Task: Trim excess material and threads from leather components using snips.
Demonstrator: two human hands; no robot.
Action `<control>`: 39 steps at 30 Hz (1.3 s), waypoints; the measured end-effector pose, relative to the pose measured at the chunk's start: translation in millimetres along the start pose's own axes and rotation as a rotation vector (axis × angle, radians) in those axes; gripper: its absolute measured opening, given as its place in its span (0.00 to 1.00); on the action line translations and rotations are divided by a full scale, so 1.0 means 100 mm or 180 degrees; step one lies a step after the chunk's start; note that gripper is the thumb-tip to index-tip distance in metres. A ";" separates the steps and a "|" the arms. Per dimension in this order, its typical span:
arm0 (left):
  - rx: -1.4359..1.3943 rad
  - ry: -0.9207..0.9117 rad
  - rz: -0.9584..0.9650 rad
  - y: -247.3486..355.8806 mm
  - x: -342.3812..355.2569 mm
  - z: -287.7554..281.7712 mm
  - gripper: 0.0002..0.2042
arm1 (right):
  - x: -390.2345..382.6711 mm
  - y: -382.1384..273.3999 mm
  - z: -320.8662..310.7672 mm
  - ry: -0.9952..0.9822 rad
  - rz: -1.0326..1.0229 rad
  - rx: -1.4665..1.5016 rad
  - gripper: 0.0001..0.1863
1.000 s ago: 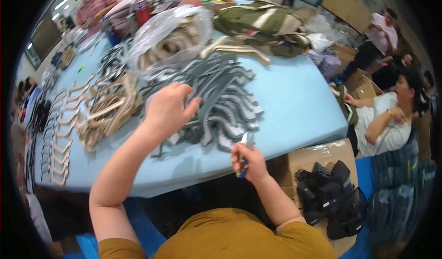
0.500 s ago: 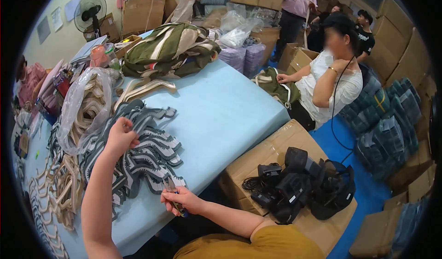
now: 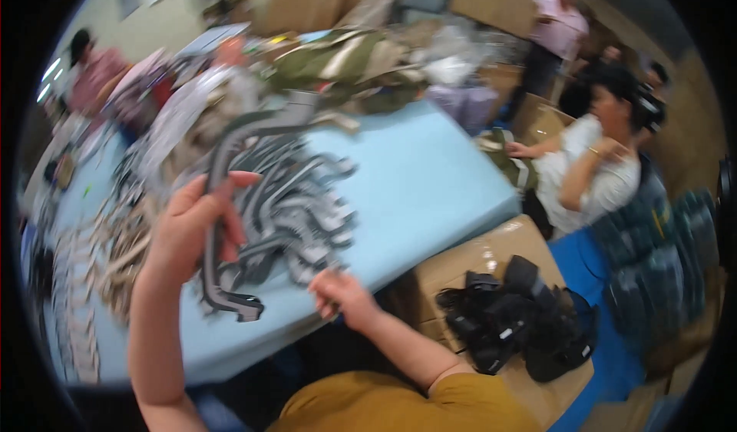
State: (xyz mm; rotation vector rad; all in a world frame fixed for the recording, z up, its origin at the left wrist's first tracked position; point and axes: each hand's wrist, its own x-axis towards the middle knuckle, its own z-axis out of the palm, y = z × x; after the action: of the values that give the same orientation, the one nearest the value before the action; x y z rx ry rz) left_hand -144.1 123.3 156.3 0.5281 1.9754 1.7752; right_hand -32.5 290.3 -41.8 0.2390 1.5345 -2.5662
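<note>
A long curved grey fabric strap with darker edging (image 3: 221,154) is raised above the table in my left hand (image 3: 188,228), whose fingers close around its middle. The strap's upper end bends to the right and its lower end hangs over the table edge. My right hand (image 3: 345,297) is closed at the table's near edge around small thread snips; motion blurs them now, though their blades showed plainly a moment ago. Between and beyond my hands lies a heap of similar grey curved straps (image 3: 288,194) on the light blue tabletop (image 3: 414,171).
Beige straps (image 3: 119,251) and a clear plastic bag (image 3: 188,121) of them lie at left. Green bags (image 3: 330,63) sit at the back. A cardboard box (image 3: 491,236) carrying black gear (image 3: 514,317) stands at right. A person in white (image 3: 591,167) sits beyond it.
My left hand has lifted one grey strap off the heap and brought it nearer. My right hand stays closed near the table edge. The whole view has shifted and tilted.
</note>
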 end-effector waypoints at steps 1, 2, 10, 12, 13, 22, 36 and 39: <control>-0.0161 -0.0167 -0.0083 -0.08 -0.20 -0.03 0.15 | -0.02 -0.06 0.01 0.0004 -0.0316 -0.0120 0.11; -0.0222 -0.0302 -0.0158 -0.26 -0.35 -0.10 0.15 | -0.03 -0.15 0.03 0.0047 -0.0448 -0.0075 0.10; -0.1204 -0.0084 -0.0974 -1.44 -1.16 -0.26 0.17 | 0.15 -0.24 0.57 -0.0544 -0.0715 -0.0530 0.19; -0.1277 -0.0193 -0.0887 -1.57 -1.24 -0.27 0.17 | 0.15 -0.20 0.66 -0.0547 -0.0717 -0.0426 0.13; -0.1345 -0.0320 -0.0894 -1.64 -1.24 -0.29 0.17 | 0.14 -0.20 0.67 -0.0450 -0.0724 -0.0483 0.10; -0.1280 0.0659 -0.0283 -1.81 -1.46 -0.29 0.15 | -0.07 0.09 1.05 -0.1012 -0.0550 -0.0897 0.11; -0.1606 0.1169 -0.0550 -1.75 -1.35 -0.07 0.06 | -0.02 0.25 0.71 -0.0826 -0.0402 -0.0720 0.12; -0.1974 0.1215 -0.0890 -1.79 -1.23 -0.07 0.10 | 0.04 0.20 0.35 -0.0182 -0.1169 -0.1594 0.16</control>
State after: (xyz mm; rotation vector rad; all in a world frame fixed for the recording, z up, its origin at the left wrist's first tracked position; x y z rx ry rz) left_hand -44.6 31.5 -13.6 -0.2921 1.4766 2.2606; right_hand -34.9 249.8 -43.1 -0.1887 2.3030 -2.2814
